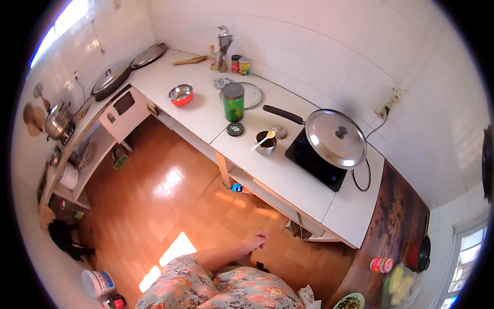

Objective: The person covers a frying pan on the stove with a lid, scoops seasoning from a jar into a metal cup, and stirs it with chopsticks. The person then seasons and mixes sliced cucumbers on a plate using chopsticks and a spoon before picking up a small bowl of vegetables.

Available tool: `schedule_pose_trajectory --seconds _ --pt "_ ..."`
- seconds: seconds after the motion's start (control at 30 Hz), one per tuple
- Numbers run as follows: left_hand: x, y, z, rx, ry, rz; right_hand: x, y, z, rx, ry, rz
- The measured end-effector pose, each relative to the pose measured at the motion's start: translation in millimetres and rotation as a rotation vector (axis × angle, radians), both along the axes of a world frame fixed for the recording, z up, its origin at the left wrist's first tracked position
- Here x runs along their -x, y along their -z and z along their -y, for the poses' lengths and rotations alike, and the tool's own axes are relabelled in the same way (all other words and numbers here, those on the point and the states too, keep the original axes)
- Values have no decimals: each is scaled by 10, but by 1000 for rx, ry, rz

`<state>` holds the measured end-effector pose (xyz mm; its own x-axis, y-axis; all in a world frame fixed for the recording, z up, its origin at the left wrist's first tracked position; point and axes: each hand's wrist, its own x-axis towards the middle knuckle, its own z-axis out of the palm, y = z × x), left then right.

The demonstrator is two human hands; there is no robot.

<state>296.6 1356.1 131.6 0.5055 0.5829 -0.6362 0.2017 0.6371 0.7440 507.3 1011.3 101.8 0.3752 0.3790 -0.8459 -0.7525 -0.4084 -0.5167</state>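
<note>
My left hand [255, 240] hangs in front of my body, over the floor and away from the counter. Its fingers are curled in, and I see nothing held in them. My right hand is out of sight. On the counter across from me, a lidded frying pan [337, 136] rests on a black induction cooker [318, 164]. Left of the cooker stands a small metal pot [265, 147] with a light spoon [263, 140] across its top. A green jar [234, 105] is beside a round dark lid [235, 129] and a glass lid [252, 95].
A red and steel bowl [181, 96] and several seasoning jars [244, 66] stand farther back. To my right, a dark wooden top [387, 206] carries a red-labelled jar [381, 265] and a plate of food [350, 302]. A white bucket [98, 282] sits at lower left.
</note>
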Motion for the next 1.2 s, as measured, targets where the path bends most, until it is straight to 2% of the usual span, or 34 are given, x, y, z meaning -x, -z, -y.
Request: schedule_pose_trajectory --seconds 0.1,0.23,0.27,0.33,0.4,0.47,0.53,0.67,0.83,0.9,0.97,1.07,1.2 --pt "475 -126 80 50 -234 -61 -161 -14 -162 -15 -202 -28" --pt "1159 30 561 38 -513 2 -492 -185 -632 -148 -384 27" --pt "1329 -20 704 65 -536 -26 -421 -282 -857 -161 -319 151" --pt "1613 -69 875 90 -581 -37 -523 -372 -1295 -131 -342 255" --pt "1848 -49 1051 114 -664 -47 -488 -523 -1686 -148 -261 328" --pt "2002 -123 1119 139 -748 -23 -276 -620 -1963 -173 -236 359" --pt "2214 -114 1094 183 -817 18 23 -685 -2161 -152 -351 290" --pt "2795 -99 845 164 -810 88 814 -615 -2499 -94 -726 186" --pt "3920 -50 696 109 -1106 67 2117 -500 -3129 45 -1074 83" --pt "4158 -124 690 103 -1151 63 2355 -616 -3313 52 -1143 129" --pt "4587 -119 662 101 -1263 16 2637 -546 -3696 -38 -1104 116" --pt "4834 -132 623 115 -1373 -2 2901 -555 -4101 57 -1247 168" --pt "4882 -181 507 107 -1407 -7 3021 -425 -4402 31 -1277 175"
